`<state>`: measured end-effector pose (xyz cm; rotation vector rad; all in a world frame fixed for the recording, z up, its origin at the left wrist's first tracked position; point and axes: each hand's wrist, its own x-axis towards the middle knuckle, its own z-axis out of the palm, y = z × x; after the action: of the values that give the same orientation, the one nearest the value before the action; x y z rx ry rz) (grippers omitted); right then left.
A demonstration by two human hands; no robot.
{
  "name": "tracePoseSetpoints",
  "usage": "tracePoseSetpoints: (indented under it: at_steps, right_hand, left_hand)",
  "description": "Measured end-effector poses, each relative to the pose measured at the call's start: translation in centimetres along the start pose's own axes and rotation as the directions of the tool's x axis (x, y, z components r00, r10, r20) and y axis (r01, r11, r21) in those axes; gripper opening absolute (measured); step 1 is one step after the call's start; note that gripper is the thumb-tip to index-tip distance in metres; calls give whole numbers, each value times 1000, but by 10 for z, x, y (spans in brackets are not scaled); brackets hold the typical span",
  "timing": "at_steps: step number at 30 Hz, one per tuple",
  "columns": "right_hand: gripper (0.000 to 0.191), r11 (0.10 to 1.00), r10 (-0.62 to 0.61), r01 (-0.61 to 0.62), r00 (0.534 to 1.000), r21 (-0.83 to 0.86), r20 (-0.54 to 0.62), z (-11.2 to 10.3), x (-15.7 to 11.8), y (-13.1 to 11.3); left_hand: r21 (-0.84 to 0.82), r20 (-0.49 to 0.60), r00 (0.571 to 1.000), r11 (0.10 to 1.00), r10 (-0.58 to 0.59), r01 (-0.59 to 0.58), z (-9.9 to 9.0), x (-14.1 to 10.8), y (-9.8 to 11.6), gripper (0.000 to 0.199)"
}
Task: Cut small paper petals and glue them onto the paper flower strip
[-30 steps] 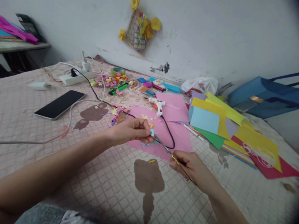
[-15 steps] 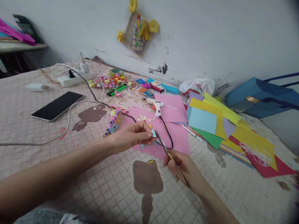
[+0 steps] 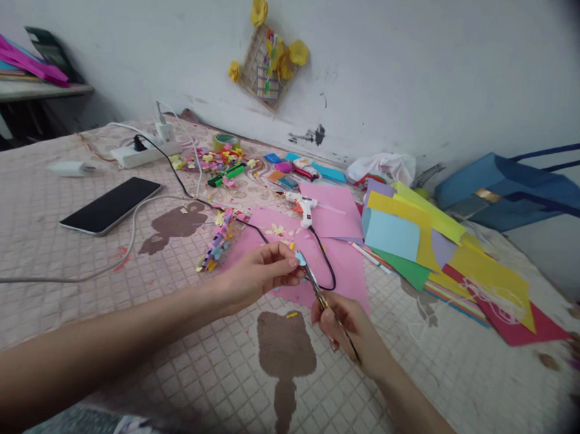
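Observation:
My left hand (image 3: 272, 268) pinches a small light blue piece of paper (image 3: 300, 259) between thumb and fingers. My right hand (image 3: 347, 323) is closed around the handles of a pair of scissors (image 3: 316, 287), whose blades point up and left and meet the blue piece. Whether the blades are parted is too small to tell. Both hands are over the near part of a pink sheet (image 3: 345, 272). Small paper scraps (image 3: 277, 230) lie on that sheet, just beyond my left hand. A strip covered with colourful paper flowers (image 3: 216, 244) rests left of the sheet.
A white glue gun (image 3: 308, 211) lies beyond my hands, its black cord curving close to the scissors. Coloured paper sheets (image 3: 393, 235) are piled on the right. At left are a phone (image 3: 110, 205), a grey cable and a power strip (image 3: 140, 154). A blue bag (image 3: 510, 189) stands far right.
My right hand with the scissors has shifted slightly left, and the blades are now against the blue paper piece. My left hand has moved slightly and still pinches the piece.

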<state>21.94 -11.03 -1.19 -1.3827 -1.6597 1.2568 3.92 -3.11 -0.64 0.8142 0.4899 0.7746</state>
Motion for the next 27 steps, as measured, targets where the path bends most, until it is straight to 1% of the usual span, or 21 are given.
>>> tracePoseSetpoints:
  at_steps: [4, 10, 15, 27]
  right_hand:
    - [49, 1000, 4, -4, 1000, 11, -9, 2, 1, 1]
    - [48, 1000, 14, -13, 999, 10, -29, 5, 1, 5]
    - [50, 1000, 17, -16, 998, 17, -54, 9, 2, 2]
    - [49, 1000, 21, -21, 997, 3, -77, 12, 4, 3]
  left_hand:
    - [-4, -41, 999, 1000, 25, -25, 5, -3, -3, 11]
    - [17, -98, 993, 998, 68, -67, 7, -4, -7, 9]
    - [29, -124, 986, 994, 108, -105, 9, -5, -9, 10]
    - [69, -185, 971, 987, 153, -142, 12, -5, -14, 11]
